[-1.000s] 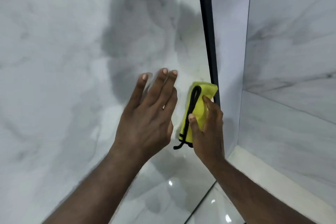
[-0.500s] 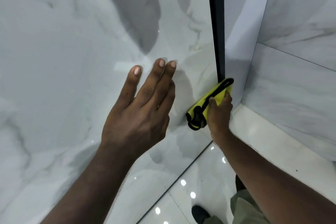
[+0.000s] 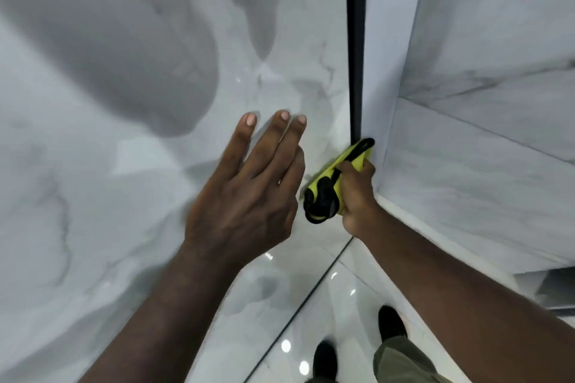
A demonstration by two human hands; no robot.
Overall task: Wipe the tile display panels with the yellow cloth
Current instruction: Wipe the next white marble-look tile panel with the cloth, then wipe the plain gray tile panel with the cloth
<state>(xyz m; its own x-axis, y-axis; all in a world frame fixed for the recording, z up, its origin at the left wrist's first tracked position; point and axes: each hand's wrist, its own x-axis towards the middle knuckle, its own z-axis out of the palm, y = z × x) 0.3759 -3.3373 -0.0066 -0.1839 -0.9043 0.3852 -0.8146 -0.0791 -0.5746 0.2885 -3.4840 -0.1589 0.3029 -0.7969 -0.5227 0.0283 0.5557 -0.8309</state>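
- One broad tile display panel (image 3: 109, 183) fills the left, with one black edge strip (image 3: 356, 40) bounding it and a tiled wall (image 3: 485, 183) to the right.
- Left hand (image 3: 249, 196): fingers straight, gripping nothing (contact with the panel is unclear).
- Right hand (image 3: 357, 193): fist clutching the one yellow cloth (image 3: 325, 176) at the panel's lower right corner. The cloth's long axis slants up-right to the strip, and unwiped tile lies up and left.

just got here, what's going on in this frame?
A person is wiping a glossy marble-look tile panel. The right hand grips a bunched yellow cloth with black trim, low at the panel's right edge, at the foot of the black edge strip. The left hand is open, fingers straight, in front of the same panel; contact is unclear.
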